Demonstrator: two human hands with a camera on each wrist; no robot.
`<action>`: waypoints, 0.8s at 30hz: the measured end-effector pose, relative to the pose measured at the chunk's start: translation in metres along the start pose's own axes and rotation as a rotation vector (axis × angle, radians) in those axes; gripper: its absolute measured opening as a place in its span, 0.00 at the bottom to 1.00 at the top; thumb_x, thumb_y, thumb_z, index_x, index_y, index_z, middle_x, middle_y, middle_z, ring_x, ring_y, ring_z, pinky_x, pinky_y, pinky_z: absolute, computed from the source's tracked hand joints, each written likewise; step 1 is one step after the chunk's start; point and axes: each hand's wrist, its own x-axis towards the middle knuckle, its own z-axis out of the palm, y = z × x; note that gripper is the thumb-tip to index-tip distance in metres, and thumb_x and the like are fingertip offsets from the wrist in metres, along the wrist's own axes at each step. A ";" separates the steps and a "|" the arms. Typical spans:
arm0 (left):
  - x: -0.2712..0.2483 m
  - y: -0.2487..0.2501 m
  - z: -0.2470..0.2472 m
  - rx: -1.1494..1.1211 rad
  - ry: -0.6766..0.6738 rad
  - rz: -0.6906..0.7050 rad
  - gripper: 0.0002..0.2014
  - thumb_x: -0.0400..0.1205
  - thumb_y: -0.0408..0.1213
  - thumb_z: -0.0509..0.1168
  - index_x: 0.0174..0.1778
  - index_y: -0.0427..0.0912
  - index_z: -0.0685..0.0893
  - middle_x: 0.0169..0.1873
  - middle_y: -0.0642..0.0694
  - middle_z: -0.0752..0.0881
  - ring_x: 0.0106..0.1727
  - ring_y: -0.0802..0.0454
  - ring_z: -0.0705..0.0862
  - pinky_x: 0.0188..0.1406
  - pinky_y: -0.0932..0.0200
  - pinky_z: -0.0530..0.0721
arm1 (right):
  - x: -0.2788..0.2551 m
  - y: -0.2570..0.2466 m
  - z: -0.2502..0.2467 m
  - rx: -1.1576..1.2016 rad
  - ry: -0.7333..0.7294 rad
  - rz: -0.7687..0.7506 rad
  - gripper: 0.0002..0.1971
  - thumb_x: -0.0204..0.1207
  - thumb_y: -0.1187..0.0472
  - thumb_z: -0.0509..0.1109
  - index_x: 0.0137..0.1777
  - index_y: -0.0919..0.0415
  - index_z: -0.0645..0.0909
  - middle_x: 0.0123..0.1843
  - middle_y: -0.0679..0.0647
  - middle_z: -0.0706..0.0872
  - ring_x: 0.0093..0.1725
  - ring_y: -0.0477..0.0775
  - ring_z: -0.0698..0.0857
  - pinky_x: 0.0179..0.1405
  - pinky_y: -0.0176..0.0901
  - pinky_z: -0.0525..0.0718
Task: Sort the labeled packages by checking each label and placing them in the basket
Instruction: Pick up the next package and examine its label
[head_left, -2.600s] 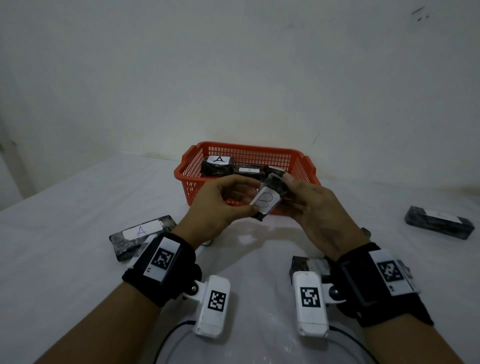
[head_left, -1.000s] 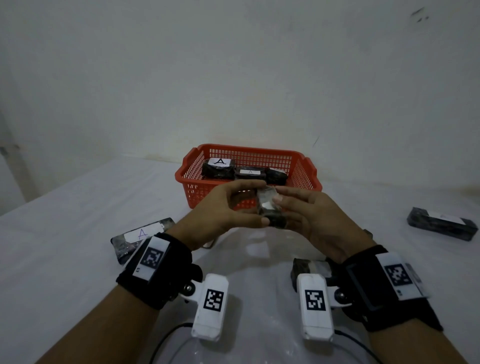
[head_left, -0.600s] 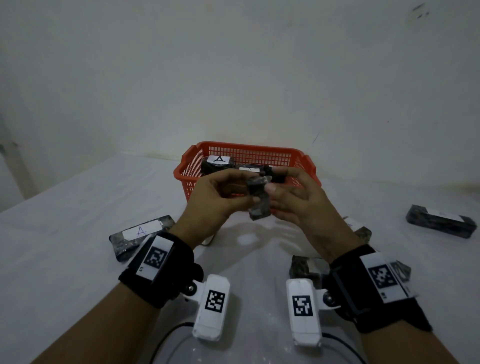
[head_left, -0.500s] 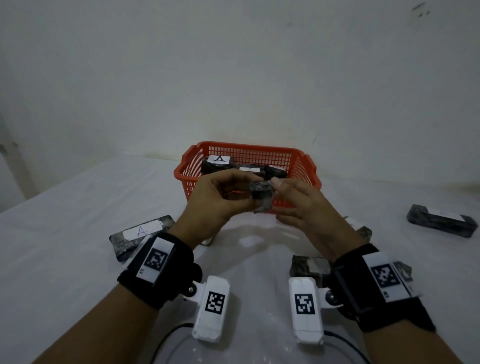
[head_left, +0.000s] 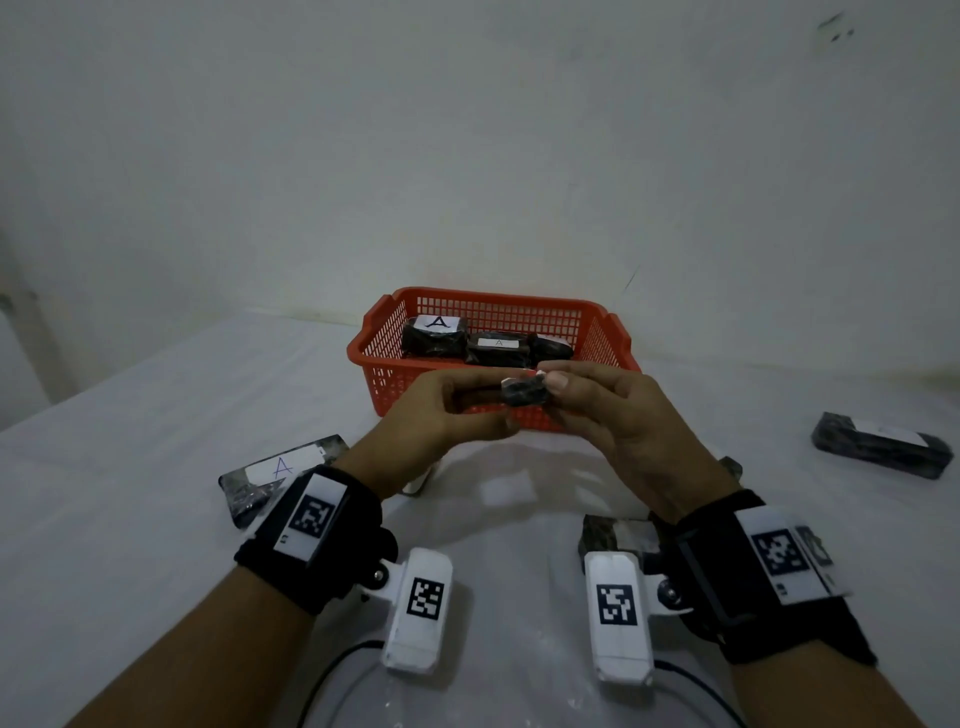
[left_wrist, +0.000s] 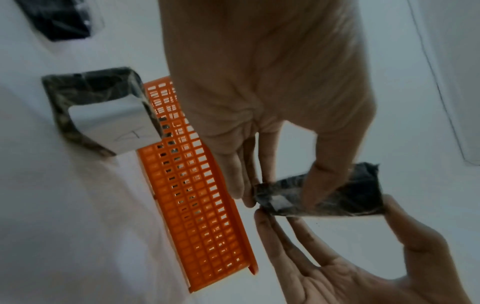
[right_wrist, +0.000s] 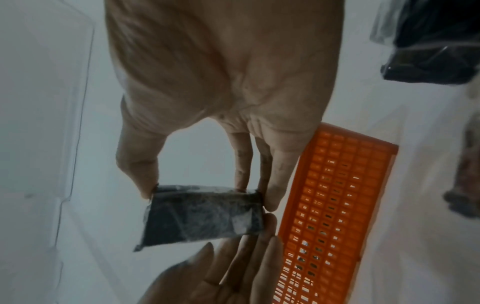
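Note:
A small dark wrapped package (head_left: 524, 391) hangs just in front of the red basket (head_left: 387, 387). My left hand (head_left: 511, 400) pinches its left end and my right hand (head_left: 556, 395) pinches its right end. No letter on it can be read from the head view. In the left wrist view my thumb and fingers clamp the package (left_wrist: 345, 197), which shows a small white patch. The right wrist view shows the package (right_wrist: 202, 214) held between thumb and fingertips beside the basket wall (right_wrist: 332, 216). Three dark packages lie in the basket, one labelled A (head_left: 435, 332).
On the white table a package marked A (head_left: 283, 467) lies at the left and a long dark package (head_left: 878, 449) at the far right. Two more packages (head_left: 618, 535) sit close to my right wrist. A white wall stands behind the basket.
The package has been turned in my fingers: its white label faced the head camera 2.6 s ago, and now a dark side does. Both hands stay in front of the basket.

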 end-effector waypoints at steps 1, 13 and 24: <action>-0.001 0.000 0.001 -0.034 -0.025 0.002 0.24 0.79 0.33 0.72 0.72 0.43 0.84 0.62 0.49 0.92 0.65 0.55 0.89 0.61 0.64 0.87 | 0.001 0.002 -0.002 -0.004 0.006 -0.004 0.22 0.67 0.44 0.86 0.57 0.56 0.93 0.60 0.60 0.95 0.64 0.59 0.92 0.70 0.56 0.86; -0.001 0.002 0.007 0.051 0.043 0.032 0.20 0.83 0.32 0.70 0.72 0.39 0.85 0.62 0.48 0.92 0.63 0.59 0.90 0.57 0.69 0.85 | -0.002 0.004 -0.003 -0.016 -0.082 -0.002 0.16 0.67 0.52 0.85 0.56 0.49 0.94 0.59 0.57 0.95 0.64 0.57 0.93 0.75 0.60 0.83; -0.002 0.009 -0.004 0.058 0.047 -0.021 0.33 0.70 0.43 0.77 0.74 0.47 0.81 0.60 0.60 0.92 0.64 0.64 0.89 0.60 0.65 0.88 | 0.000 0.006 -0.006 -0.156 -0.037 -0.025 0.41 0.56 0.47 0.87 0.72 0.54 0.82 0.68 0.52 0.92 0.70 0.48 0.89 0.73 0.51 0.86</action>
